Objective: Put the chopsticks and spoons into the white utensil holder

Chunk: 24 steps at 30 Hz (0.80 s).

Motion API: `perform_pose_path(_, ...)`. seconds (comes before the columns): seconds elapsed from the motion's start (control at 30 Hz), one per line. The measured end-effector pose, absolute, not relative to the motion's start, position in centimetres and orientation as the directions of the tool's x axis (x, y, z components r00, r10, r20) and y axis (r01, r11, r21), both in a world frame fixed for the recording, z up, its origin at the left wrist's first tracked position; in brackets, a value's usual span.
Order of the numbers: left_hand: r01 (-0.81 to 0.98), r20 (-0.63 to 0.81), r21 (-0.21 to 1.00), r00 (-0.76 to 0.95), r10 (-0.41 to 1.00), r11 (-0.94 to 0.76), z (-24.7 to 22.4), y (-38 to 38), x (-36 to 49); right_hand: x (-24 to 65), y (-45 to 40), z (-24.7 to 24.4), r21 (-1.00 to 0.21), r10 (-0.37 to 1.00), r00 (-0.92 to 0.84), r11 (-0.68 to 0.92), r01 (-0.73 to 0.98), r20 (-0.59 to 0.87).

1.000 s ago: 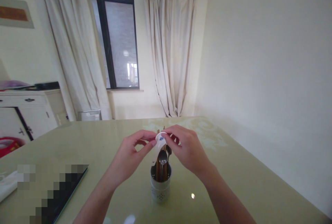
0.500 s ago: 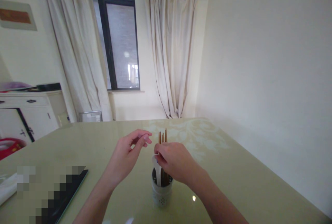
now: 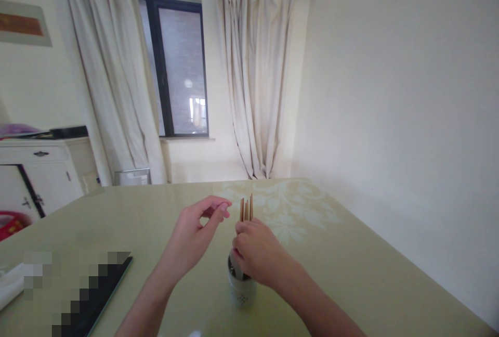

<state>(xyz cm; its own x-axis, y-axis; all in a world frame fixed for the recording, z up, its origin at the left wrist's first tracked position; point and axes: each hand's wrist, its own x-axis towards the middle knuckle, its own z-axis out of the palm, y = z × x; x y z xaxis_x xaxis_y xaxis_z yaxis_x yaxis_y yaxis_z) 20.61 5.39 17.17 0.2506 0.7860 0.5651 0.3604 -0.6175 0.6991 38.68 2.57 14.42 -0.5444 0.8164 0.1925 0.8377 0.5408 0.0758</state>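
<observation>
Several brown wooden chopsticks [image 3: 246, 209] stand upright, their upper ends poking above my right hand [image 3: 259, 248]. That hand is closed around them, just over a pale, perforated utensil holder [image 3: 242, 290] on the table. A white spoon [image 3: 236, 267] leans in the holder, its upper part hidden behind my right fingers. To the left of the chopsticks and apart from them, my left hand [image 3: 197, 235] is raised with thumb and fingertips brought together. Nothing shows between those fingertips.
The glossy green table [image 3: 331, 285] runs toward a window wall, with a white wall along its right. A dark flat object [image 3: 111, 282], partly blurred out, and a white item [image 3: 11, 282] lie at left. Beyond are a white cabinet [image 3: 50, 170] and a red object [image 3: 13, 225].
My right hand has moved down slightly along the chopsticks, covering more of the spoon. My left hand has brought its thumb closer to its fingertips. The view has shifted a little.
</observation>
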Motion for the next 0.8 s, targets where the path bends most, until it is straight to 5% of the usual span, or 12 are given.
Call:
perform_pose_path(0.33,0.291,0.56,0.707,0.326,0.761,-0.645,17.1,4.9,21.5,39.4,0.1,16.0,0.032,0.836,-0.525,0.527,0.849,0.162)
perform_pose_path(0.5,0.265,0.567,0.723,0.299,0.767,-0.638,17.8,4.3,21.2,41.1,-0.9,17.6,-0.055,0.834,-0.468,0.503,0.862,0.293)
perform_pose_path(0.63,0.224,0.594,0.76,0.143,0.791,-0.611,16.7,3.8,21.5,42.5,-1.1,16.7,-0.253,0.824,-0.357,0.495,0.831,0.441)
perform_pose_path(0.8,0.22,0.588,0.808,-0.251,0.769,-0.546,8.8,2.8,22.8,44.2,-1.0,9.0,-0.574,0.82,-0.11,0.482,0.662,0.562)
